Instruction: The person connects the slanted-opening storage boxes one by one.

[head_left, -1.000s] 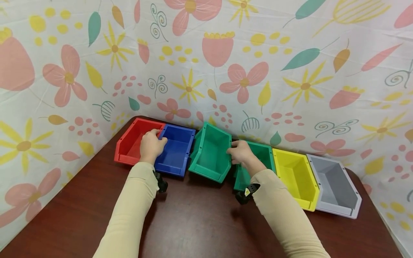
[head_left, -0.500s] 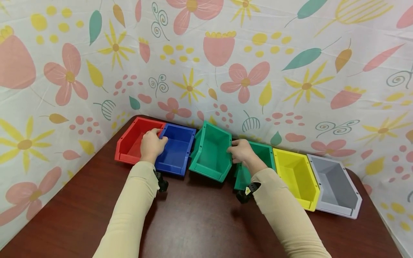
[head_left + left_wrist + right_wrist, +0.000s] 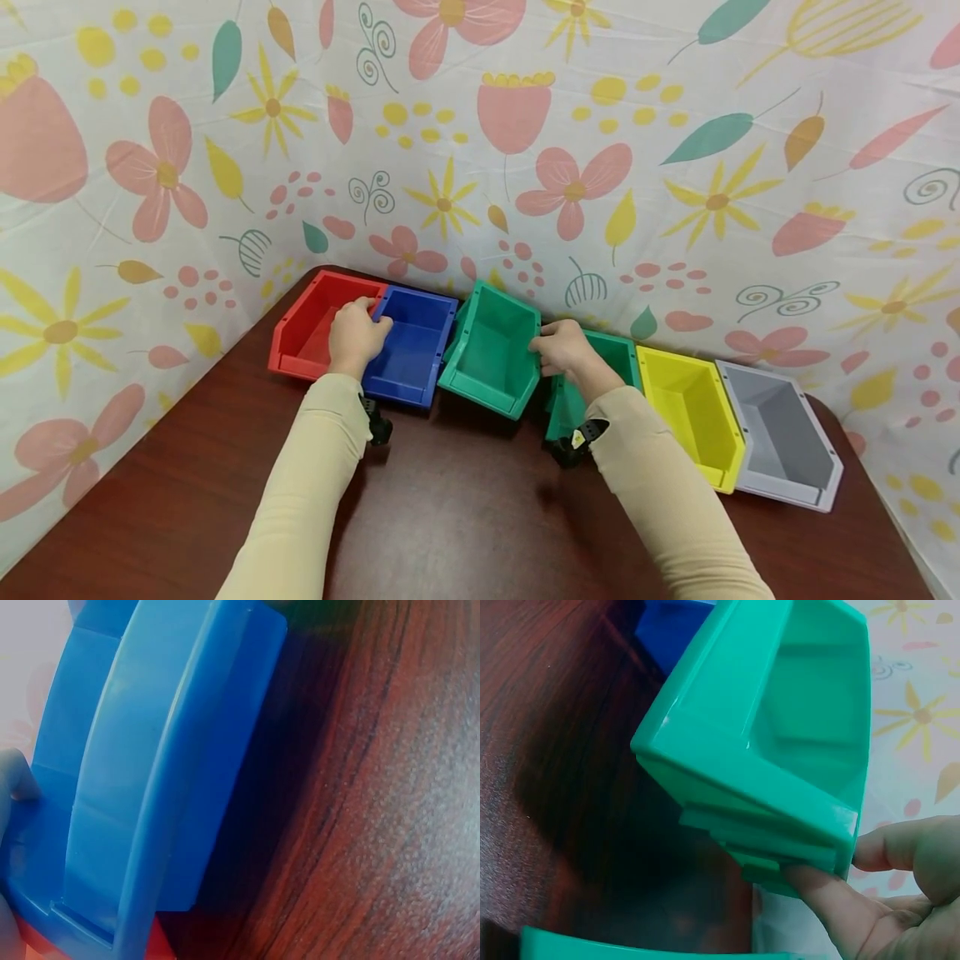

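Note:
My left hand (image 3: 356, 337) grips the side wall between the red bin (image 3: 306, 329) and the blue bin (image 3: 411, 354), thumb on the blue side. In the left wrist view the front of the blue bin (image 3: 124, 772) fills much of the frame, with fingers just showing at the left edge. A green bin (image 3: 495, 354) sits askew beside the blue one, tilted. Its right side wall is pinched between thumb and fingers of my right hand (image 3: 564, 348). The right wrist view shows that green bin (image 3: 712, 727) raised over the table, its shadow below.
A second green bin (image 3: 611, 358) stands right of the tilted one, partly behind my right hand. A yellow bin (image 3: 678, 404) and a grey bin (image 3: 780, 429) continue the row. Behind the dark wood table (image 3: 450, 508) hangs a flowered cloth (image 3: 465, 125).
The tilted green bin's front edge has risen slightly. Both hands keep their holds, and the whole head view has shifted a little.

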A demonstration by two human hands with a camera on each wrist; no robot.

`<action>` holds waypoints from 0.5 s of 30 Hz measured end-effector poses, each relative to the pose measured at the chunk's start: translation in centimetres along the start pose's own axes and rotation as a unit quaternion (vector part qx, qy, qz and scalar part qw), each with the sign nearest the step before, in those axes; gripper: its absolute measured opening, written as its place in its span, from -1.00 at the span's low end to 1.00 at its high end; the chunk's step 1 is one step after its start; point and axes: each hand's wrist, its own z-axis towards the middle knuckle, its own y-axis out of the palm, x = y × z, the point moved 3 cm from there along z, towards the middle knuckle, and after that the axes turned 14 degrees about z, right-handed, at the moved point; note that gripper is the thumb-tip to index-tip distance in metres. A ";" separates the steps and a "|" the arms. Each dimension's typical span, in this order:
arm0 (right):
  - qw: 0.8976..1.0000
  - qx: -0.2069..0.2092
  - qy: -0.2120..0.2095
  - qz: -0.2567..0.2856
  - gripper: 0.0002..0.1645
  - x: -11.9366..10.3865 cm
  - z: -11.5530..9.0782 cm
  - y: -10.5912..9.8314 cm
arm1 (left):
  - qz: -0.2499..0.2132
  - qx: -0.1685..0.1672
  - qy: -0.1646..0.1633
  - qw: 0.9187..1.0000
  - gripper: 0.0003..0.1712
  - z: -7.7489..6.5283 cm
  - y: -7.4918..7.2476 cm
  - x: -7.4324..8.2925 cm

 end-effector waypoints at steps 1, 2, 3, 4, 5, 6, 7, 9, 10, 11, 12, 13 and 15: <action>1.000 -0.002 -0.004 0.000 -0.30 -0.1 -0.1 0.0 | 0.001 -0.001 0.000 1.000 -0.44 0.0 0.0 0.0; 1.000 -0.003 -0.007 -0.001 -0.29 -0.3 -0.2 0.1 | 0.002 -0.002 0.000 1.000 -0.44 0.0 -0.1 0.0; 1.000 -0.004 -0.012 -0.004 -0.28 -0.5 -0.2 0.1 | 0.003 -0.003 0.000 1.000 -0.44 -0.1 -0.1 0.0; 1.000 -0.006 -0.016 -0.009 -0.28 -0.7 -0.3 0.1 | 0.002 -0.003 -0.001 1.000 -0.44 -0.1 -0.1 0.0; 1.000 -0.007 -0.021 -0.013 -0.27 -0.9 -0.3 0.1 | 0.001 -0.003 -0.002 1.000 -0.44 -0.1 -0.1 -0.1; 1.000 -0.006 -0.025 -0.018 -0.28 -1.0 -0.3 0.1 | 0.002 -0.003 -0.001 1.000 -0.44 -0.1 -0.1 -0.1; 0.999 -0.007 -0.027 -0.023 -0.28 -1.1 -0.3 0.1 | 0.001 -0.002 -0.001 1.000 -0.44 0.0 -0.2 -0.1; 0.999 -0.006 -0.031 -0.031 -0.29 -1.2 -0.2 -0.1 | 0.000 0.000 0.000 1.000 -0.44 0.0 -0.2 0.0; 0.999 -0.006 -0.031 -0.034 -0.30 -1.1 -0.1 -0.1 | 0.001 0.000 0.001 1.000 -0.44 0.1 -0.2 0.0; 0.999 -0.006 -0.030 -0.037 -0.30 -1.0 0.0 -0.2 | 0.001 0.001 0.002 1.000 -0.44 0.1 -0.1 0.0; 0.999 -0.006 -0.029 -0.038 -0.31 -0.9 0.0 -0.3 | 0.002 0.001 0.003 1.000 -0.44 0.1 -0.1 0.1; 0.999 -0.006 -0.028 -0.040 -0.31 -0.8 0.1 -0.4 | 0.003 0.001 0.003 1.000 -0.44 0.1 -0.1 0.1; 0.999 -0.006 -0.027 -0.042 -0.31 -0.7 0.1 -0.4 | 0.006 0.002 0.003 1.000 -0.45 0.1 -0.1 0.2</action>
